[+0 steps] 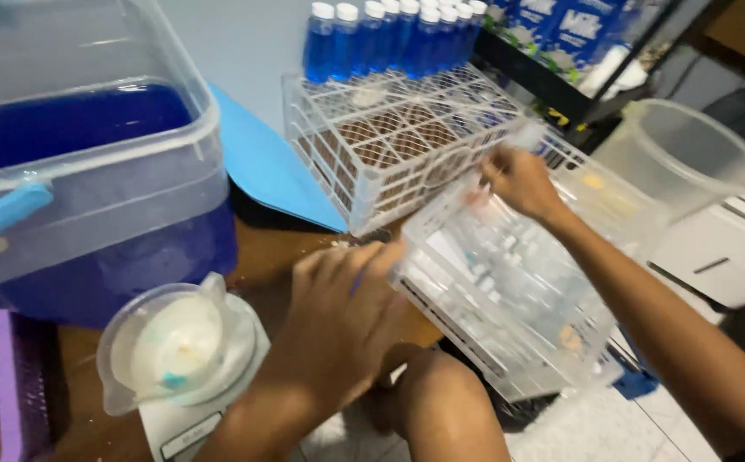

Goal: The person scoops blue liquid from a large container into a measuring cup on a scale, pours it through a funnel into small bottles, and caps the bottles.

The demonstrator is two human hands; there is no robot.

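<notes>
We judge this a makeshift home workspace: tube racks (398, 137), blue-filled vials (390, 38) and a tub of blue liquid (90, 171) crowd a floor-level wooden bench (278, 244).

A large clear lidded tub (90, 162) of deep blue liquid stands at the left, a blue handle (0, 214) at its side. Below it a clear measuring jug (176, 342) sits on a white scale (180, 428). A blue sheet (261, 162) lies behind on the brown surface (270, 248). At the right stands an empty clear beaker (689, 154), with blue-and-white cartons (561, 26) on a dark shelf above.
</notes>
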